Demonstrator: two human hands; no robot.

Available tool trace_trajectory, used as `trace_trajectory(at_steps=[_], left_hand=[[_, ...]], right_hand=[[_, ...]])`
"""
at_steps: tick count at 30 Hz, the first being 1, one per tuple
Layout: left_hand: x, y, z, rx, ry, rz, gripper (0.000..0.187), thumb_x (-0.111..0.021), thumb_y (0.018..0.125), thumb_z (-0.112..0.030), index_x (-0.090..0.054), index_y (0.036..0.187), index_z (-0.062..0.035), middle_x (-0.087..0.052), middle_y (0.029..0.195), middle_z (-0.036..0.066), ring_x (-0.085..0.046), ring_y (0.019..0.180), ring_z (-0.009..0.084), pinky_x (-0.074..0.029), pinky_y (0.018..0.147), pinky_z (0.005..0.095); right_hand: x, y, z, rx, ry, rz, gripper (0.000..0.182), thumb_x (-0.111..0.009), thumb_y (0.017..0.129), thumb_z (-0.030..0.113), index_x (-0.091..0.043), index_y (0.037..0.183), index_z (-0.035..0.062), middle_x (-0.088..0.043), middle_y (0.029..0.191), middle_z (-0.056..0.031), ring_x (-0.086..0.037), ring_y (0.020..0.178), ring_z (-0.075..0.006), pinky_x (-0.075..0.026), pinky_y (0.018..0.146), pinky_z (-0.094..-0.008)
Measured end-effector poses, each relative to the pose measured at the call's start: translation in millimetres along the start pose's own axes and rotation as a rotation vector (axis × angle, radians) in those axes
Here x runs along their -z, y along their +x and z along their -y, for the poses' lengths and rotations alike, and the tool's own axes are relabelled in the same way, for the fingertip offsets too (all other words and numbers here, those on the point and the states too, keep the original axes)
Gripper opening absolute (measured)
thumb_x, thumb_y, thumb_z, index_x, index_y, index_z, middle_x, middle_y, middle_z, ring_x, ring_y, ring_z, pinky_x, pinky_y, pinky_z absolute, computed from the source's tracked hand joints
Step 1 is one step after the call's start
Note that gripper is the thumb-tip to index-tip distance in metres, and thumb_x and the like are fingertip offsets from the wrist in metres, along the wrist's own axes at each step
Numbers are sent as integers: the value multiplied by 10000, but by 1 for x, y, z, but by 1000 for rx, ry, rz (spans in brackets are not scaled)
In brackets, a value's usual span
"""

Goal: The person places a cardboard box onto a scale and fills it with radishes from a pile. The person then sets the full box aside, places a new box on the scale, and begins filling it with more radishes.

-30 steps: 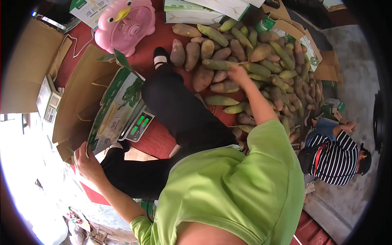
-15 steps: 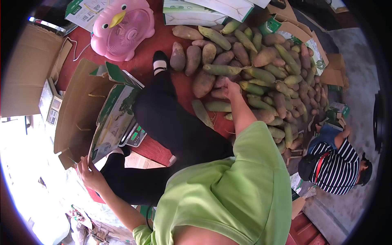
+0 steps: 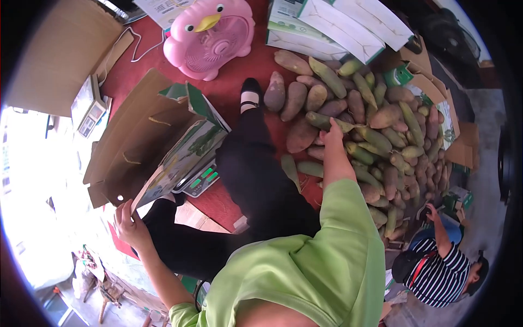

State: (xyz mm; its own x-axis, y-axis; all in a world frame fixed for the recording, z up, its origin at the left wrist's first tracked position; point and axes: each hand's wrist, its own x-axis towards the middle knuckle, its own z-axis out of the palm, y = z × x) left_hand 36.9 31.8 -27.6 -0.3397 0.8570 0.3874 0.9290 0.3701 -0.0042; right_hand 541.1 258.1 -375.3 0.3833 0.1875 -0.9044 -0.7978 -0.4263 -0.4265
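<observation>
My left hand grips the near edge of an open cardboard box, thumb and fingers pinching its printed side panel. The box tilts over a scale with lit green displays. My right hand is over the left part of a pile of root vegetables, apparently radishes, some green and some purplish-brown. Its fingers are partly stretched and apart, touching or just above the end of a green radish. A large purplish radish lies to the left of the hand.
A pink bird-shaped fan stands on the red surface at the back. White printed cartons lie behind the pile. An open cardboard box is on the right. A co-worker in a striped shirt is at lower right.
The view has shifted, so the scene sits farther right. My right hand has moved up to the green radish, its fingers less curled. My left hand stays on the box. The co-worker's arm has moved.
</observation>
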Motion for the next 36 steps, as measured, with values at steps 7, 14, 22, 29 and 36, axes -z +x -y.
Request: trace_trajectory(at_steps=[7, 14, 22, 29, 36], left_hand=[[-3, -2, 6, 25, -23, -17, 272, -623, 702, 22, -657, 935, -115, -657, 917, 48, -620, 841, 250, -472, 775, 346], [-5, -5, 9, 24, -13, -39, 274, -609, 697, 28, -661, 917, -127, -664, 923, 29, -627, 854, 235, -469, 788, 345], [-6, -8, 11, 40, 13, -28, 223, -606, 737, -41, -651, 935, -132, -660, 927, 17, -614, 895, 207, -444, 815, 350], [-6, -9, 12, 13, 11, -45, 190, -603, 755, -76, -646, 926, -146, -655, 912, 5, -609, 887, 203, -437, 805, 362], [-4, -10, 13, 3, 2, -50, 192, -613, 752, -70, -643, 925, -150, -652, 890, 3, -614, 863, 200, -447, 771, 356]], right_hand=[[-7, -50, 3, 340, -199, 6, 590, -807, 662, 139, -477, 1150, 113, -549, 1050, -90, -537, 822, -267, -449, 677, -413], [-55, -170, 33, 729, -382, 572, 688, -745, 686, -8, -361, 1255, 36, -542, 1107, -106, -574, 972, -220, -503, 785, -321], [-133, -391, 29, 1207, -404, 1342, 685, -759, 660, 30, -377, 1228, 5, -561, 1101, -140, -586, 991, -211, -502, 860, -342], [-159, -501, -54, 1509, -833, 1666, 657, -776, 640, 144, -436, 1197, 66, -590, 1039, -111, -591, 942, -216, -473, 819, -328], [-182, -496, -152, 1871, -1561, 1743, 620, -765, 604, 170, -467, 1144, 101, -632, 1010, -136, -606, 973, -312, -485, 811, -398]])
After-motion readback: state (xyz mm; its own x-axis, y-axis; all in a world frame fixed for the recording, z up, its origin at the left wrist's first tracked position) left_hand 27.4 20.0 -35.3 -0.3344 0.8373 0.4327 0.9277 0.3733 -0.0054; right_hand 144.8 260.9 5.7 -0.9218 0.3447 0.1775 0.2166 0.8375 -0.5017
